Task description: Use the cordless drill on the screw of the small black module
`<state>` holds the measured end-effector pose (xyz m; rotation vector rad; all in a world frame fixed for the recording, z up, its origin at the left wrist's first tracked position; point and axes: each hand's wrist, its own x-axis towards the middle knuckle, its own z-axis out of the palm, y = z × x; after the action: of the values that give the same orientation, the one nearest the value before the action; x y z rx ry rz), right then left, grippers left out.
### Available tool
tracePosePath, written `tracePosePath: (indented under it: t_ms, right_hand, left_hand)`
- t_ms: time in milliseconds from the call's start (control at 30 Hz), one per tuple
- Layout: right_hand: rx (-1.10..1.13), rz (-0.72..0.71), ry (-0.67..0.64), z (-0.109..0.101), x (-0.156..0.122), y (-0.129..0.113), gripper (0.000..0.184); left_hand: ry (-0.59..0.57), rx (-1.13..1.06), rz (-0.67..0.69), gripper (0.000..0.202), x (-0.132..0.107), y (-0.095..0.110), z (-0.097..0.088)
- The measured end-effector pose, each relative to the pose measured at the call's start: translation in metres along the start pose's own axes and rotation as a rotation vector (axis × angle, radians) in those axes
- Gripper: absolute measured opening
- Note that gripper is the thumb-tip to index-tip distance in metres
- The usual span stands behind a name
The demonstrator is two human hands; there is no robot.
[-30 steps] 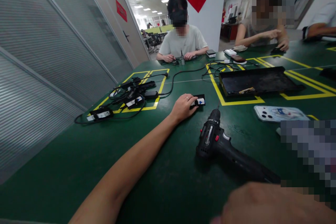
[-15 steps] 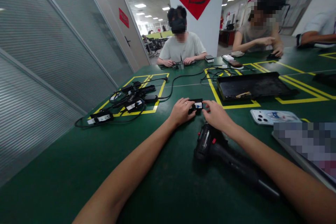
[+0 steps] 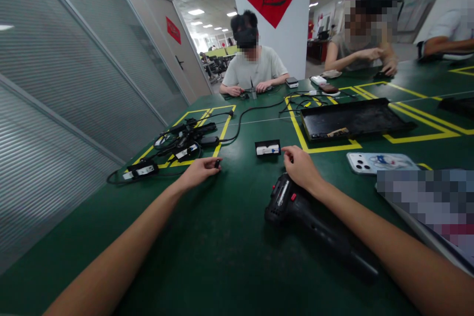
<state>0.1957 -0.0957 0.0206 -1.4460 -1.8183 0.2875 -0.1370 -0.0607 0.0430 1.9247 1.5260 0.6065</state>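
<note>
My left hand (image 3: 200,174) is pinched on a small black piece (image 3: 217,163) left of the table's middle; its exact kind is too small to tell. A black rectangular part with a white and blue insert (image 3: 268,149) lies on the green table between my hands. My right hand (image 3: 301,170) is beside that part's right end, index finger stretched toward it and the other fingers loosely bent, with nothing visible in them. Below my right hand and forearm lies a black cordless power screwdriver (image 3: 283,200) with red buttons, its grip pointing to the lower right.
Black cables and adapters (image 3: 192,138) lie heaped inside yellow tape at left. A black tray (image 3: 344,121) holding a small strip stands at right. Nearer are a phone (image 3: 381,163) and a blurred flat object (image 3: 425,207). Across the table sits a person (image 3: 254,66); others sit right.
My left hand has left the black and white part and moved left, carrying a small black piece. The part now rests on the table, and my right hand stays beside it.
</note>
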Motion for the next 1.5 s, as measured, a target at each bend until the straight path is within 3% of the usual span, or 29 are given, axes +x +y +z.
tracePosePath:
  t_ms: [133,233,333,500,667,800,1000,1133,1233,1367,1500]
  right_hand:
    - [-0.008,0.000,-0.017,-0.002,-0.001,-0.003,0.030]
    - [-0.032,0.002,-0.042,-0.003,0.000,-0.004,0.030]
    - [-0.087,-0.002,-0.074,-0.004,0.006,-0.006,0.031]
    - [-0.204,-0.015,-0.146,-0.003,0.023,-0.013,0.041]
    - [-0.284,0.002,-0.294,0.004,0.036,-0.008,0.046]
    - [-0.359,-0.024,-0.293,0.007,0.043,-0.002,0.040]
    - [-0.457,-0.106,-0.296,0.006,0.047,-0.006,0.033]
    - [-0.523,-0.142,-0.300,0.006,0.046,-0.013,0.029]
    - [-0.556,-0.177,-0.263,0.008,0.046,-0.014,0.026]
    - [-0.507,-0.262,-0.233,0.011,0.046,-0.013,0.021]
    - [-0.399,-0.248,-0.180,0.010,0.044,-0.009,0.021]
  left_hand:
    - [-0.017,-0.002,-0.162,0.048,-0.030,-0.030,-0.038]
    - [0.015,0.040,-0.218,0.051,-0.041,-0.045,-0.052]
    - [0.042,0.115,-0.206,0.048,-0.044,-0.053,-0.058]
    - [-0.027,0.215,-0.132,0.041,-0.044,-0.056,-0.065]
    - [0.007,0.311,-0.025,0.053,-0.042,-0.043,-0.066]
    - [0.078,0.366,0.157,0.049,-0.022,-0.006,-0.037]
    - [0.099,0.359,0.540,0.057,0.047,0.062,0.063]
    - [0.119,0.303,0.668,0.038,0.083,0.077,0.111]
    - [0.164,0.254,0.689,0.032,0.088,0.071,0.121]
    - [0.217,0.188,0.671,0.033,0.084,0.062,0.116]
    - [0.253,0.119,0.628,0.037,0.087,0.061,0.115]
